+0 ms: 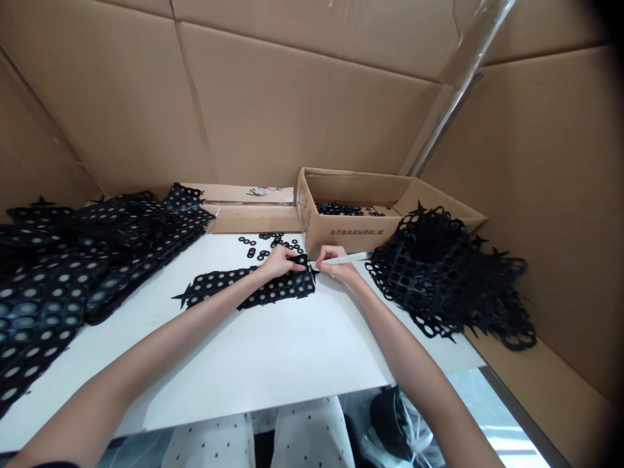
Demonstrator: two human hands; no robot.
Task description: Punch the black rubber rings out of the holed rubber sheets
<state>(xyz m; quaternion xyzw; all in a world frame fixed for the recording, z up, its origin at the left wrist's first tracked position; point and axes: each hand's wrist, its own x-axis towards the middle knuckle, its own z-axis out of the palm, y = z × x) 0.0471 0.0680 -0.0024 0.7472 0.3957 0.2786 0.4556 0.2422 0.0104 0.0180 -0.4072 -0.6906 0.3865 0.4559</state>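
Note:
A black perforated strip (229, 286) with pale discs in its holes lies flat on the white table (273, 357). My left hand (279, 261) is closed, pinching the strip's upper right corner. My right hand (335, 261) is closed around a thin white tool (348, 259), whose tip meets that same corner. Several small black rings (266, 244) lie loose on the table just behind my hands.
A thick pile of filled black strips (73, 260) covers the left. A heap of emptied black mesh (448, 279) sits on the right. An open cardboard box (355, 214) holding black rings stands behind my hands. Cardboard walls (292, 97) surround the table.

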